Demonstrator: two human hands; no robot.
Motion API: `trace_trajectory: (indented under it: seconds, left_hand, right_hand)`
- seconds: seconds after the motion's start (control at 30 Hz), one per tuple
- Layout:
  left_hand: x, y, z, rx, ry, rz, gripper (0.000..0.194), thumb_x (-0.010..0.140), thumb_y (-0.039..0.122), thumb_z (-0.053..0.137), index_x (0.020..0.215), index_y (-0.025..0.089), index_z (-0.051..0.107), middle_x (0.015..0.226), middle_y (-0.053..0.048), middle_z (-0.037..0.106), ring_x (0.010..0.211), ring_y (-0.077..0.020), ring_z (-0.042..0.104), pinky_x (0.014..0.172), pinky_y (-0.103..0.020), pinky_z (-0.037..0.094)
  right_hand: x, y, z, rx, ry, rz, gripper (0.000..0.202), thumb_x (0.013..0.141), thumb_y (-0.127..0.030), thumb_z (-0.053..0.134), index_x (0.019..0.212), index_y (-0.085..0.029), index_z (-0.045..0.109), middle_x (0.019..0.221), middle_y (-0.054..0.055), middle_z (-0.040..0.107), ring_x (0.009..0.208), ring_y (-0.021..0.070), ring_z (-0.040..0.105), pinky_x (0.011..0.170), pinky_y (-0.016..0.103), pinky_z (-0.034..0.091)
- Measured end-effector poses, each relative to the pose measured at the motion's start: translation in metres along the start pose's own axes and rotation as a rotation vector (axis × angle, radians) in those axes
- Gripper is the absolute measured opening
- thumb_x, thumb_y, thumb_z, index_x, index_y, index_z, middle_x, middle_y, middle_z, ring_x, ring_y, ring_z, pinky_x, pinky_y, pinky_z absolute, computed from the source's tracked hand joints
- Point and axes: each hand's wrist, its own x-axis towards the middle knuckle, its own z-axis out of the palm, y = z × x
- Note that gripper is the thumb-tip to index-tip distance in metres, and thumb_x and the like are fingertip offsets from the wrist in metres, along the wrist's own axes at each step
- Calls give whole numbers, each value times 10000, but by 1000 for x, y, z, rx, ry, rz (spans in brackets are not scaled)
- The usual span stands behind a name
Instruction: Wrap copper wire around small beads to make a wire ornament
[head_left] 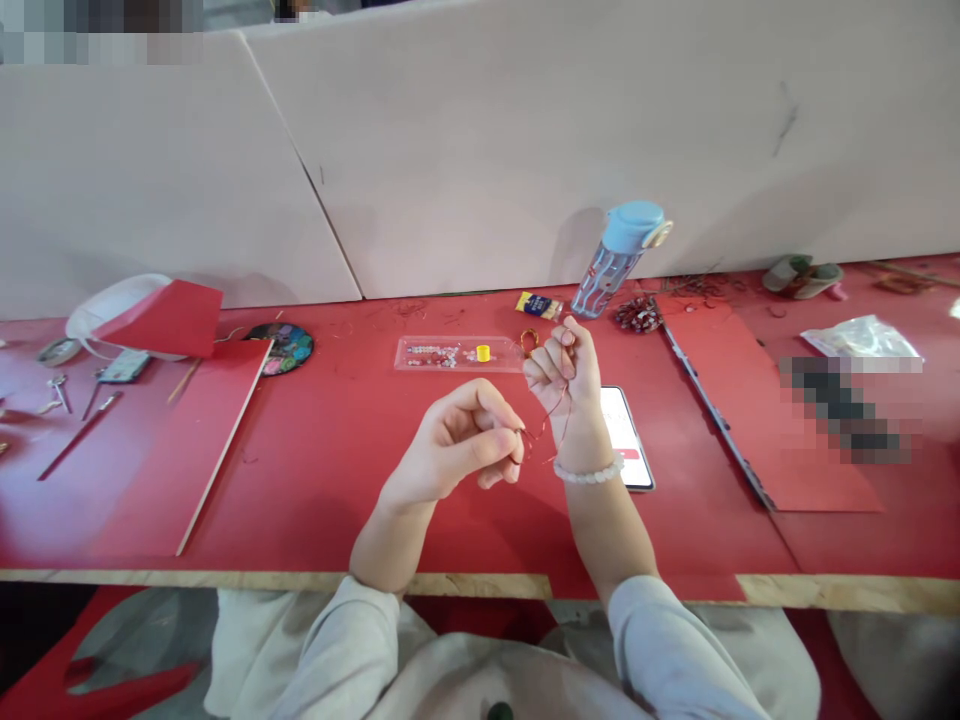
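Thin red cord [534, 438] runs in a loose curve between my two hands above the red table. My left hand [469, 440] pinches one part of it between thumb and fingertips. Higher and to the right, my right hand [566, 365] is curled closed on another part, and strands hang down past its wrist. A pale bead bracelet [589, 472] circles my right wrist. Behind the hands lies a clear plastic tray [466, 366] of small beads with a yellow cap [483, 353] in it. A phone [628, 440] with a lit screen lies partly behind my right forearm.
A blue-lidded bottle [619, 258] stands near the white partition [487, 150], beside a small yellow-and-blue packet [538, 305] and a beaded bundle [639, 314]. Boards divide the table [480, 545] left and right. A white bowl-like object [124, 295] and several tools lie at left.
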Motion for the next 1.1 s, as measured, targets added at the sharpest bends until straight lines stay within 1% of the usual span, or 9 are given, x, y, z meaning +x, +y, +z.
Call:
trace_trajectory:
  seconds: [0.13, 0.27, 0.37, 0.53, 0.67, 0.8, 0.93, 1.03, 1.1]
  left_hand:
    - [0, -1, -1, 1, -1, 10, 241, 877, 336, 778, 853, 168, 606, 586, 35, 620, 447, -47, 515, 419, -132, 381]
    - [-2, 0, -2, 12, 15, 34, 236, 880, 327, 771, 836, 170, 600, 580, 42, 608, 409, -27, 438, 424, -140, 369]
    - [-2, 0, -2, 1, 19, 43, 221, 885, 316, 765, 843, 173, 601, 596, 44, 615, 399, -17, 402, 429, -143, 364]
    - [-3, -1, -2, -7, 1, 43, 206, 895, 307, 749, 849, 173, 599, 617, 36, 625, 409, -23, 427, 431, -143, 368]
    - [-4, 0, -3, -11, -8, 28, 224, 891, 326, 749, 846, 171, 594, 600, 42, 604, 389, -17, 391, 410, -139, 332]
    - [-4, 0, -4, -11, -2, 14, 229, 889, 330, 749, 840, 173, 589, 602, 37, 601, 387, -20, 387, 400, -142, 308]
    - [-5, 0, -3, -11, 7, 12, 223, 891, 325, 749, 843, 171, 594, 615, 32, 614, 386, -15, 377, 408, -144, 323]
    - [-4, -1, 0, -11, 11, 20, 217, 894, 321, 749, 848, 170, 600, 623, 30, 620, 403, -20, 413, 420, -141, 340]
    - [-3, -2, 1, -13, 12, 36, 207, 898, 314, 747, 854, 172, 602, 629, 31, 621, 410, -24, 430, 424, -141, 352]
  right_hand:
    - [4, 2, -5, 121, -58, 88, 418, 933, -308, 651, 591, -239, 419, 343, -156, 204, 305, 55, 110, 347, 190, 220]
    - [6, 6, -6, 203, -80, 135, 399, 957, -238, 588, 590, -231, 431, 336, -154, 224, 296, 49, 124, 345, 182, 220]
    - [5, 8, -4, 221, -70, 139, 404, 976, -219, 539, 586, -228, 435, 333, -152, 226, 298, 50, 110, 341, 181, 212]
    - [4, 9, -1, 217, -56, 156, 418, 987, -202, 536, 586, -228, 422, 346, -154, 208, 307, 52, 97, 352, 173, 225]
    - [3, 9, 1, 190, -42, 164, 421, 986, -179, 539, 588, -227, 414, 353, -153, 205, 316, 59, 88, 360, 172, 231]
    - [2, 9, 2, 163, -12, 151, 434, 985, -213, 553, 577, -229, 406, 347, -154, 204, 324, 62, 73, 364, 173, 226]
    - [1, 12, 5, 125, 23, 135, 430, 965, -231, 580, 576, -227, 399, 353, -151, 192, 330, 64, 70, 374, 180, 220]
    - [-2, 19, 9, 105, 62, 122, 408, 938, -253, 604, 585, -231, 400, 359, -148, 189, 330, 67, 86, 372, 198, 200]
    - [-5, 24, 12, 106, 98, 106, 368, 919, -269, 606, 604, -235, 418, 364, -145, 215, 333, 66, 115, 377, 203, 203]
